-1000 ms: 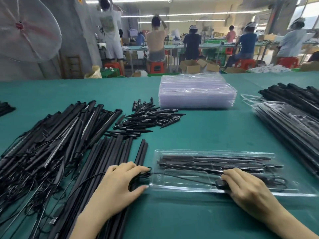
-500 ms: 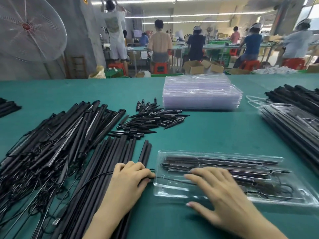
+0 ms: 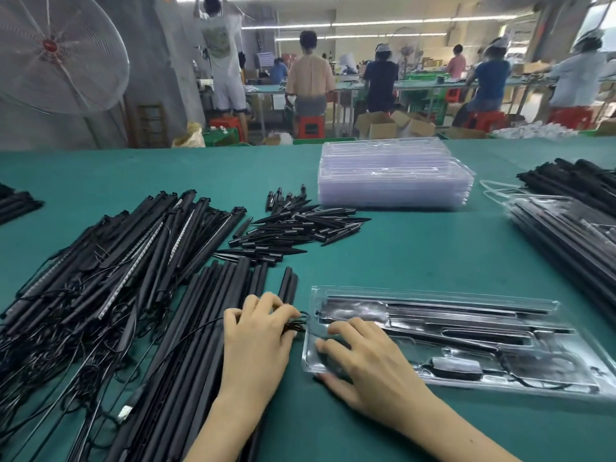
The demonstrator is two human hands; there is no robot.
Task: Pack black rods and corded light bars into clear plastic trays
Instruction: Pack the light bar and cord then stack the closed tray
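Clear plastic tray (image 3: 443, 338) lying on green table (image 3: 416, 248), holding long black rods and a corded light bar. Right hand (image 3: 370, 365) resting flat on tray's left end, fingers loosely extended. Left hand (image 3: 256, 341) just left of tray, fingers curled, pinching looped black cord (image 3: 295, 323) at tray's edge.

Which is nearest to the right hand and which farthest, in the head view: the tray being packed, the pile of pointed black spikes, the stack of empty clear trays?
From the right hand:
1. Tray being packed, under its fingers.
2. Pointed black spikes, beyond, leftward.
3. Stack of empty clear trays, farthest back.
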